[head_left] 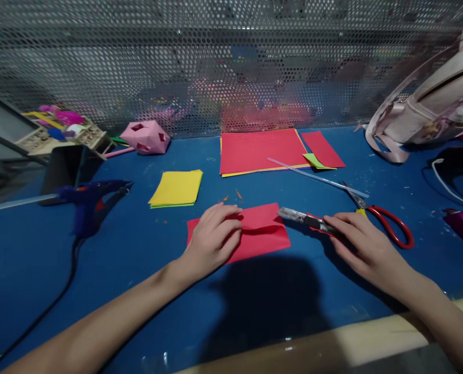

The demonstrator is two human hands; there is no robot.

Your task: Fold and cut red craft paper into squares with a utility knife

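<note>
Pressing on a folded red paper (259, 248), the left hand (214, 235) has its fingers curled; whether they pinch the sheet cannot be told. The right hand (367, 248) is closed around a knife (299, 215), its tip at the paper's right edge. The paper lies on a blue table (133, 259), between yellow sheets (177, 188) and scissors (361, 203).

Red paper (260, 248), folded; utility knife (303, 218), at right edge
</note>
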